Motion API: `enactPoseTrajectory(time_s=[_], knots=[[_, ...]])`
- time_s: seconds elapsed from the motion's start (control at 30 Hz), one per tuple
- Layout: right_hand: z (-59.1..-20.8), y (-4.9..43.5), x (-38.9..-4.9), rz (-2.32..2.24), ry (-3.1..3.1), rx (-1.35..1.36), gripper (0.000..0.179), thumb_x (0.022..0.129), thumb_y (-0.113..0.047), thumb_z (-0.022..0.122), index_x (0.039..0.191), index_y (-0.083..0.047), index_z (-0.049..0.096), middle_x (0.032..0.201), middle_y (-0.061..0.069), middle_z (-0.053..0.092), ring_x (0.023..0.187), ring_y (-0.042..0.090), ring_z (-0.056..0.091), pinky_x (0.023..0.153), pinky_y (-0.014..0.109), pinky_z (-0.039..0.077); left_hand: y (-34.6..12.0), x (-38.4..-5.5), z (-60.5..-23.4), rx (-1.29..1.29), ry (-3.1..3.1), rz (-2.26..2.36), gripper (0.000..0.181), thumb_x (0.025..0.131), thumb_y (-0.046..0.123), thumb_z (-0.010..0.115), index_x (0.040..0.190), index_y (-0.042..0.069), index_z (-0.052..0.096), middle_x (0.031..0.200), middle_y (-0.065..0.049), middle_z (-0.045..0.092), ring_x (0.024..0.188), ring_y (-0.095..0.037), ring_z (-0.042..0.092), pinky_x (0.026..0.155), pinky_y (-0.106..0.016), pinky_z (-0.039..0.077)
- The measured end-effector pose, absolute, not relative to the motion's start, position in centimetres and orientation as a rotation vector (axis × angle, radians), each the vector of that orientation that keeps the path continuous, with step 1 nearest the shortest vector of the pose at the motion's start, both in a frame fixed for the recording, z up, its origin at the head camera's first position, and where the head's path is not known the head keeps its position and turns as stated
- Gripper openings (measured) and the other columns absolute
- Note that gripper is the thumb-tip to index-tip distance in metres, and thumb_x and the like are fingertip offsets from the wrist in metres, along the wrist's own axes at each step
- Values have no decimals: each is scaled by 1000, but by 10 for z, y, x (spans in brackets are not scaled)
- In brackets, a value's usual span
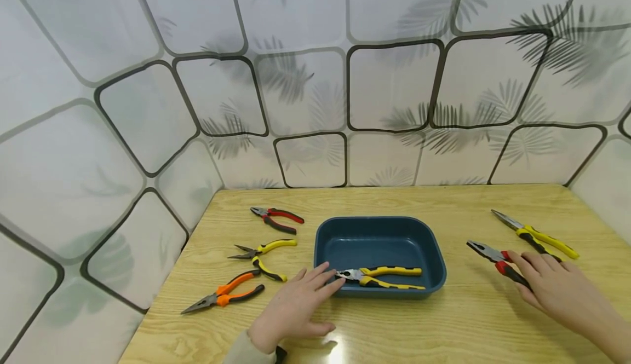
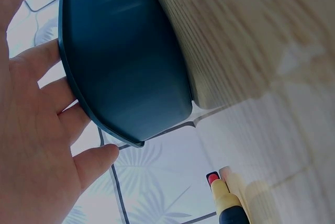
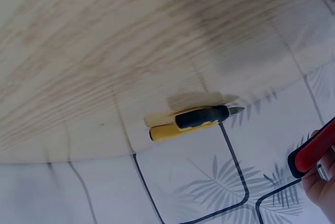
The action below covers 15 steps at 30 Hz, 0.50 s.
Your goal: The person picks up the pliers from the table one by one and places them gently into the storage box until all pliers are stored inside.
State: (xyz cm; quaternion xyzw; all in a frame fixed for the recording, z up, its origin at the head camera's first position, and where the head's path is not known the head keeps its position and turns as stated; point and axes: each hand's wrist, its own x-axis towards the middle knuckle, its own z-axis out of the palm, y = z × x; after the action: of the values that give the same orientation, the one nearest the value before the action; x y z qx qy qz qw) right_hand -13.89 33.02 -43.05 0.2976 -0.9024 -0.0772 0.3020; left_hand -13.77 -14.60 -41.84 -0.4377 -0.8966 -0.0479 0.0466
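A dark blue rectangular tray holds yellow-and-black pliers. My left hand reaches over its front left corner, fingers extended near the pliers' jaws. In the left wrist view, the straight fingers of that hand lie along the rim of the tray. To the right of the tray, my right hand grips red-and-black combination pliers by the handles, jaws pointing back left. A red-and-black handle shows at the right edge of the right wrist view, with fingers around it.
Long-nose yellow-and-black pliers lie behind my right hand. Left of the tray are red-and-black pliers, yellow-and-black needle-nose pliers and orange-and-black long-nose pliers. Patterned cloth walls border the wooden table.
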Motion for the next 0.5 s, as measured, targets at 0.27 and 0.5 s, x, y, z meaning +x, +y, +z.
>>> enactPoseTrajectory(time_s=[0.27,0.5], knots=[[-428,318,-145,-206,-2374,788,72,91,-53,9,111,0,53,90,15,54,78,32,51,52,47,39,-147,-138,-419,-1334,-2726,-156,75,77,53,58,138,18,33,136,-7,37,130,-21,19,93,-50,33],[-423,309,-151,-167,-2359,827,70,92,-52,12,114,0,53,92,16,54,80,33,52,55,47,40,-147,-138,-419,-1340,-2719,-156,75,77,53,58,138,18,34,136,-7,38,130,-22,20,92,-50,33]])
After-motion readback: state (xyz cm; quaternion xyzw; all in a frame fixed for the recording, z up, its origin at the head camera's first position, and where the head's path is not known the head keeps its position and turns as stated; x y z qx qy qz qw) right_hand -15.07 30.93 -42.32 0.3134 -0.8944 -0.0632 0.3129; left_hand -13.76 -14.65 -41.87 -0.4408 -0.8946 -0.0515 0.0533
